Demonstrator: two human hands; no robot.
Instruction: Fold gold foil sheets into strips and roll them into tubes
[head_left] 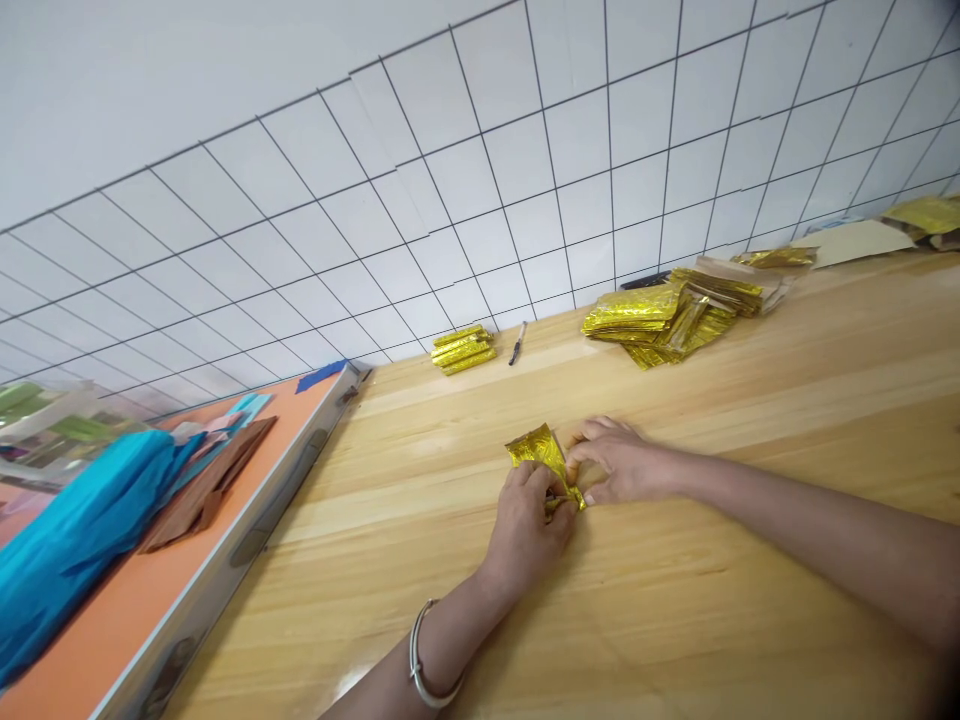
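Observation:
A small sheet of crinkled gold foil (541, 446) lies on the wooden table between my two hands, its lower part bent over. My left hand (529, 525) grips the near side, fingers curled over it and partly hiding it. At the foil's right edge, the curled fingers and thumb of my right hand (619, 460) close on the sheet near its lower corner. The exact grip of the fingertips is hard to make out.
Behind my hands on the table (390, 480) are a bundle of folded gold strips (463, 350), a pen (517, 343) and a pile of gold foil pieces (660, 315). A tiled wall rises behind. To the left, an orange surface (247, 480) bears blue fabric (82, 530) and brown fabric (210, 490).

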